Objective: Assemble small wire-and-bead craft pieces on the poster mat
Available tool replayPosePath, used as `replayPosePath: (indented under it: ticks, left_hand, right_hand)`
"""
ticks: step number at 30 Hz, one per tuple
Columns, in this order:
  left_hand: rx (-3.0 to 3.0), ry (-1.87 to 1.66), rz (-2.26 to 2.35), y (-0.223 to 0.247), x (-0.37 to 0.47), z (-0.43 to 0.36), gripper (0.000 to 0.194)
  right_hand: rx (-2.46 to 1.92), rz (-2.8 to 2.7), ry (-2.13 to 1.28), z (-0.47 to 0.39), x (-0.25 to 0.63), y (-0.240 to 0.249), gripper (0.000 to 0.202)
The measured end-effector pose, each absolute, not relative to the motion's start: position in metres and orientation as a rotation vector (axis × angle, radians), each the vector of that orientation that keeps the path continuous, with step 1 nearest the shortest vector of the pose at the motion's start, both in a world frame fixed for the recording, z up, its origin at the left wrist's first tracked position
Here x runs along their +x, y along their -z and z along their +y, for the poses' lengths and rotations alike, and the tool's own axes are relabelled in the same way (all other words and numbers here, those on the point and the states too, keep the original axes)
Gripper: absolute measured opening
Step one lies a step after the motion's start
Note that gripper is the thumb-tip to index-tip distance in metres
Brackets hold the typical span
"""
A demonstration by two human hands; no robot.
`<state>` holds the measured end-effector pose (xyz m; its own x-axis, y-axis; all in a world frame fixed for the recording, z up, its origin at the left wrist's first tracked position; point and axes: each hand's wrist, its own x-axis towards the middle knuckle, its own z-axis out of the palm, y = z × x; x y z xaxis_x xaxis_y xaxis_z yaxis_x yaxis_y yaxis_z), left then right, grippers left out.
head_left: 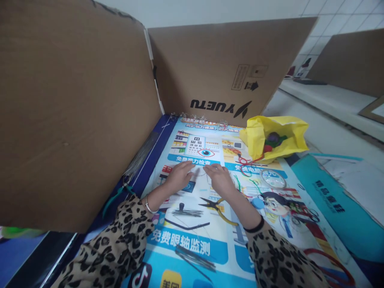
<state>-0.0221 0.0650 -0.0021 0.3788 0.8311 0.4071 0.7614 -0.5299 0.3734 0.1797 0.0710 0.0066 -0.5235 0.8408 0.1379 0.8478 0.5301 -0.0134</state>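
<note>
Both hands rest over the printed poster on the table, a short distance apart. My left hand [180, 176] has its fingers apart and pointing inward, with nothing visible in it. Facing it, my right hand [218, 176] reaches inward with its fingers close together; a thin, faint wire seems to lie between the hands, and whether the fingertips pinch it is too small to tell. Yellow-handled pliers [220, 210] lie open beside my right forearm. Below the hands sit a bundle of dark wire pieces [188, 213] and, nearer me, a second bundle [196, 258].
Cardboard walls stand at the left [75, 112] and back [210, 68]. A yellow bag [276, 138] holds yarn balls. Near it are a clear round dish [273, 179] and red cord [246, 164]. Teal-handled pliers [118, 196] and long wires [142, 154] lie left.
</note>
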Motion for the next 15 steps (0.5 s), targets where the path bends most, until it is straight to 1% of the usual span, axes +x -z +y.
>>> replayPosePath:
  ticks: [2,5,10,15]
  left_hand:
    - [2.492,-0.749,1.499,0.005,-0.022,0.065,0.036]
    - [2.535,-0.64,1.42,0.009,-0.019,0.063,0.039]
    - [2.61,-0.594,1.338,0.011,-0.015,0.062,0.038]
    - [2.591,-0.584,1.328,0.012,-0.016,0.066,0.039]
  right_hand:
    - [-1.461,-2.647,0.06,0.072,0.179,-0.007,0.049]
    - [-1.443,-2.676,0.04,0.071,0.177,-0.009,0.044]
    - [-1.465,-2.69,0.039,0.064,0.172,-0.02,0.038]
    - [-1.55,-2.659,0.08,0.051,0.168,-0.048,0.034]
